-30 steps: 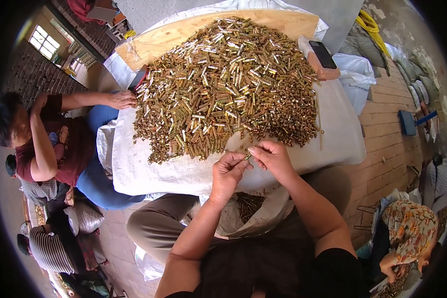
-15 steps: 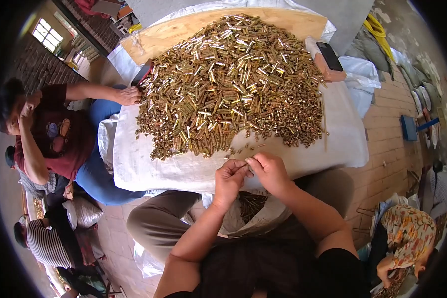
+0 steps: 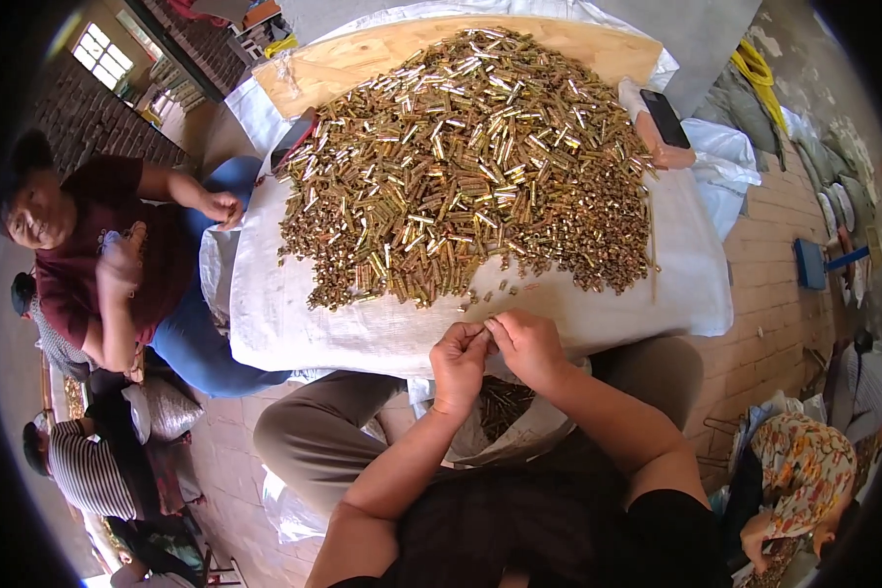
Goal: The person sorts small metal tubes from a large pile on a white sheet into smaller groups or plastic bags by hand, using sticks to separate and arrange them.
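Note:
My left hand [image 3: 459,365] and my right hand [image 3: 528,345] meet at the fingertips over the near edge of the cloth-covered table. Both are closed in a pinch; whatever lies between the fingers is too small and hidden to name. Just beyond them, a few small loose metal pieces [image 3: 488,295] lie on the white cloth [image 3: 353,338]. Farther back rises a large heap of brass-coloured metal sleeves [image 3: 451,176], with smaller nut-like pieces [image 3: 598,235] along its right side. Below my hands, an open sack [image 3: 480,453] between my knees holds dark, thin metal pieces [image 3: 503,407].
A wooden board [image 3: 363,61] backs the heap. A black phone [image 3: 664,118] rests on a brick-like block [image 3: 661,149] at the right. A co-worker in a dark red shirt [image 3: 73,225] sits at the left side. Other people work lower left and lower right. A thin stick [image 3: 654,245] lies right of the heap.
The co-worker at the left has drawn a hand back from the heap and lowered the other from the head. My hands stay pinched together in nearly the same place; the view has shifted slightly.

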The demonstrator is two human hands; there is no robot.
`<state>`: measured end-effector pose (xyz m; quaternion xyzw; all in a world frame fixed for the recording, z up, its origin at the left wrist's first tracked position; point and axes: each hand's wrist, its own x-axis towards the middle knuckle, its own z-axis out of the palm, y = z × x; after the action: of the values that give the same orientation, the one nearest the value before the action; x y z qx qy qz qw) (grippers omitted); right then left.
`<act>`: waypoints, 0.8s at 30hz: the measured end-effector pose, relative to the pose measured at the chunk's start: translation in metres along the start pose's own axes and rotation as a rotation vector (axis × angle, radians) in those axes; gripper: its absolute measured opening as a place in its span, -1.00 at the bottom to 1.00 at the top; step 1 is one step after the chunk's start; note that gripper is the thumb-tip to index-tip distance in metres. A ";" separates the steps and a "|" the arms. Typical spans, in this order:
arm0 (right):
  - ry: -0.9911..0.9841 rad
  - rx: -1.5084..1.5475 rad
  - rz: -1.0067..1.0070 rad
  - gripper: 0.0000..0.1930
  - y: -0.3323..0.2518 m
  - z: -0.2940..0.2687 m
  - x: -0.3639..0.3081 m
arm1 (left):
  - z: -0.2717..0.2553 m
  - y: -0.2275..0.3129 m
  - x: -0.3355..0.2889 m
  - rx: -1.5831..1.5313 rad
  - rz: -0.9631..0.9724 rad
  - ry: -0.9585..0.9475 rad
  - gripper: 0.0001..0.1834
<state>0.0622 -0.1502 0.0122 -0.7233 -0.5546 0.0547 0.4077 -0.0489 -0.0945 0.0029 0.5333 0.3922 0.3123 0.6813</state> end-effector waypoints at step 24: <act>-0.064 -0.028 0.073 -0.81 0.015 -0.015 0.011 | -0.028 0.029 0.014 0.168 -0.112 -0.526 -0.87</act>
<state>0.0856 -0.1499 0.0161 -0.7467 -0.5412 0.0847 0.3774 -0.0669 -0.0624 0.0247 0.6281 0.2553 0.0912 0.7294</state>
